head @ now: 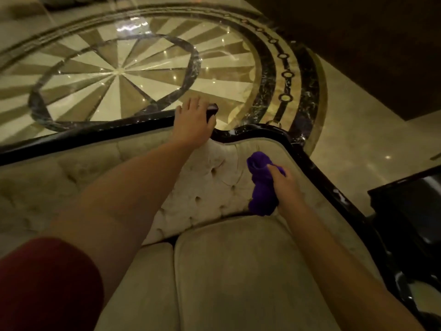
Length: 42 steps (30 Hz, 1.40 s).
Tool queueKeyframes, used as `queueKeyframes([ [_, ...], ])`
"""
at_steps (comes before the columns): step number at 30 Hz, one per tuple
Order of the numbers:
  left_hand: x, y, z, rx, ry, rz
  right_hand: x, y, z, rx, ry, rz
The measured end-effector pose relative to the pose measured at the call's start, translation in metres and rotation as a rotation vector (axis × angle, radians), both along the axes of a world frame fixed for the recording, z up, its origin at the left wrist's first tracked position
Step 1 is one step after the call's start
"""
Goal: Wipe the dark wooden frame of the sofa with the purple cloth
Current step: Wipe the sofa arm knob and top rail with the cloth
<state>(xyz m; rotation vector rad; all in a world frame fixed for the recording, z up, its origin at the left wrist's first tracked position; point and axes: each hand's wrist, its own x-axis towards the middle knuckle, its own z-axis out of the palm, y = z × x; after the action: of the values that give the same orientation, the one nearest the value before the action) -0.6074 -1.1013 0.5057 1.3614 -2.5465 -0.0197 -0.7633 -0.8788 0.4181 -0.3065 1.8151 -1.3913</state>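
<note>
— On the sofa back, what does the left hand (194, 123) do?
— It grips the dark wooden frame (310, 161). The right hand (284, 185), at 4 o'clock from it, is closed around the bunched purple cloth (260, 185), near the frame.

single head view — looks forward and down, close over sofa back (210, 187), floor (143, 68) beyond

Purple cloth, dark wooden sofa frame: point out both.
Purple cloth (260, 185), head view, on its bunched middle beside the right hand.
Dark wooden sofa frame (307, 161), head view, on the glossy top rail at the corner.
</note>
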Motion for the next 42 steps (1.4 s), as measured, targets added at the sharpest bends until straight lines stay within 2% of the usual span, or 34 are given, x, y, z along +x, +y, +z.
queueKeyframes([
  [4, -0.012, -0.054, 0.001, 0.105, -0.172, 0.092, -0.018, -0.053, 0.005, -0.112, 0.053, 0.068],
  [8, -0.031, -0.086, -0.010, 0.006, -0.237, 0.088, -0.038, -0.124, 0.025, -0.196, 0.180, 0.051],
  [13, -0.035, -0.098, -0.031, -0.111, -0.247, 0.069, -0.045, -0.216, 0.022, -0.281, 0.438, 0.112],
  [19, -0.037, -0.101, -0.034, -0.107, -0.160, 0.126, -0.014, -0.278, -0.003, -0.382, 0.417, 0.183],
  [26, -0.039, -0.098, -0.033, -0.119, -0.101, 0.142, -0.008, -0.281, -0.027, -0.451, 0.539, 0.208],
  [28, -0.038, -0.099, -0.035, -0.143, -0.112, 0.133, -0.006, -0.278, -0.041, -0.400, 0.572, 0.274],
  [32, -0.040, -0.098, -0.037, -0.201, -0.148, 0.130, 0.006, -0.269, -0.065, -0.247, 0.825, 0.323],
  [37, -0.038, -0.095, -0.036, -0.254, -0.175, 0.076, -0.020, -0.264, -0.070, -0.067, 1.251, 0.512],
  [39, -0.037, -0.094, -0.035, -0.266, -0.180, 0.056, -0.027, -0.260, -0.069, -0.020, 1.338, 0.569],
  [42, -0.039, -0.093, -0.035, -0.227, -0.130, 0.146, -0.040, -0.261, -0.069, 0.072, 1.448, 0.621],
])
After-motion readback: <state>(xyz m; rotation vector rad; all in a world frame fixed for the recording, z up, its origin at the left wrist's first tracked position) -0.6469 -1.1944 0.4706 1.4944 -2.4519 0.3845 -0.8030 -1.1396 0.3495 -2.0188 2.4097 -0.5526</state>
